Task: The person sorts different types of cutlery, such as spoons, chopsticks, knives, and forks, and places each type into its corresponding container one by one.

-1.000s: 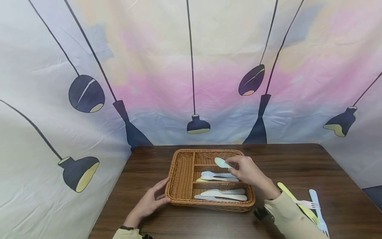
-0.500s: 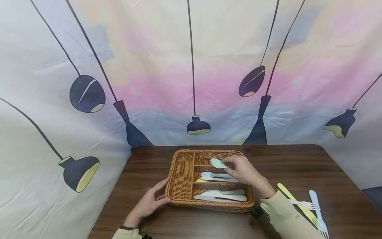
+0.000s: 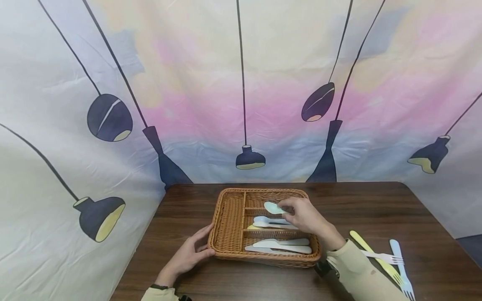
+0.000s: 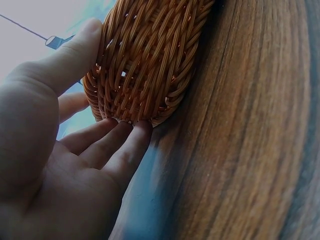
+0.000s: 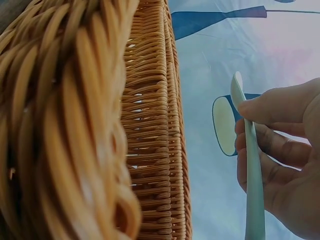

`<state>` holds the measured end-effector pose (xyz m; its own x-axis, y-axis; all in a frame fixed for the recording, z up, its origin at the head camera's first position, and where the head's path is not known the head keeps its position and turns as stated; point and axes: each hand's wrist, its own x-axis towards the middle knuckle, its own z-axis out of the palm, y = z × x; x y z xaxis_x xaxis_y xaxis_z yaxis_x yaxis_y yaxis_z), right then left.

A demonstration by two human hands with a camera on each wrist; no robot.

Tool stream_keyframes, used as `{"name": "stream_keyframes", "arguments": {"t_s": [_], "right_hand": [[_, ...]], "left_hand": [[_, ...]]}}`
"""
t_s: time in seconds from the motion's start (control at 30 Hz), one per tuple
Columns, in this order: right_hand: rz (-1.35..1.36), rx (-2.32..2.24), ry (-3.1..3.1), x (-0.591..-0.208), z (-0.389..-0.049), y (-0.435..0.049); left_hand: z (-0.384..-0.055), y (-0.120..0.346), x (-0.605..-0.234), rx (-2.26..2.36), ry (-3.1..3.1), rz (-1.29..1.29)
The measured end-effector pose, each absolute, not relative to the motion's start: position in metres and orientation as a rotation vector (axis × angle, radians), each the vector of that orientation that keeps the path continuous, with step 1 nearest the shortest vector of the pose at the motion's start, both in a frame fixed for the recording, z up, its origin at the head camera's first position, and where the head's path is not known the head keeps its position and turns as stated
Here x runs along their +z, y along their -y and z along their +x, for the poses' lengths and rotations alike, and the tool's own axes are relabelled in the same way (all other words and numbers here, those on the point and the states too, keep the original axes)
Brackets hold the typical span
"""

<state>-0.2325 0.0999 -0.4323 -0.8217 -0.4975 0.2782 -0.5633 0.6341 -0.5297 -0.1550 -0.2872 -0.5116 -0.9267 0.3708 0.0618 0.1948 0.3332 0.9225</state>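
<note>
My right hand (image 3: 303, 215) pinches a pale mint-green spoon (image 3: 272, 207) between thumb and fingers, over the right half of a wicker cutlery basket (image 3: 229, 215). In the right wrist view the spoon (image 5: 254, 180) shows edge-on, beyond the woven side. My left hand (image 3: 190, 254) rests against the basket's left end. Seen from the left wrist, its fingertips (image 4: 142, 129) touch the weave low down, and the thumb lies along the side. Several spoons (image 3: 263, 219), blue, white and yellow, lie in the middle right compartment. Pale knives (image 3: 282, 245) fill the front one.
On the dark wooden table (image 3: 180, 213), right of the basket, a yellow fork (image 3: 361, 243), a pale pink fork (image 3: 388, 258) and a light blue fork (image 3: 401, 265) lie crossed. A cloth backdrop (image 3: 211, 104) printed with lamps hangs behind the table.
My right hand has moved a little left with the mint-green spoon, mostly in the first half second. The left hand and basket have stayed put.
</note>
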Motion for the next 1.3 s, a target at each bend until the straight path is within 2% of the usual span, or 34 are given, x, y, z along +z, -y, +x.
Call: {"name": "stream_keyframes", "arguments": {"t_s": [0.8, 1.3], "right_hand": [[0.938, 0.876, 2.73, -0.439, -0.234, -0.088], [0.845, 0.918, 2.725, -0.438, -0.233, -0.091]], "left_hand": [[-0.155, 0.286, -0.512, 1.64, -2.44, 0.515], [-0.155, 0.286, -0.513, 1.659, -2.429, 0.534]]}}
